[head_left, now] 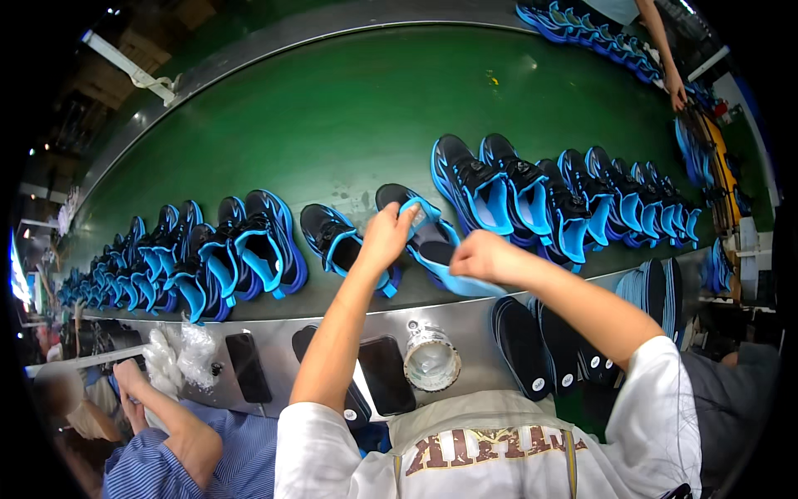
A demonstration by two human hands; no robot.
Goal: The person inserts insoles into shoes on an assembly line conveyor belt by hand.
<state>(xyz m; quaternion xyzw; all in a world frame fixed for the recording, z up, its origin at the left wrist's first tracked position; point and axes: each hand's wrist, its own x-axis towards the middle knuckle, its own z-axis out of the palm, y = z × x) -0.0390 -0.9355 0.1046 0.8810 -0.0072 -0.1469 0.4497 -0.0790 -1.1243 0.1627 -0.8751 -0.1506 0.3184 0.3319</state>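
A black and blue sneaker [396, 196] lies on the green belt in front of me, its opening toward me. My left hand [387, 236] is closed on its light-blue tongue, pulling the opening wide. At the heel end, my right hand [489, 258] is closed on what looks like an insole [470, 285], dark on top with a pale blue edge, partly inside the shoe. The fingertips of my right hand are partly hidden. Just left of my left hand stands another matching sneaker [320, 223].
Rows of matching sneakers [270, 224] line the belt [349, 108] on both sides. On the metal ledge [465, 320] lie black insoles [522, 345], phones [248, 366], a round glass-like container [432, 363] and plastic bags [198, 353]. Co-workers sit left and right; another person's arm [661, 46] reaches in far right.
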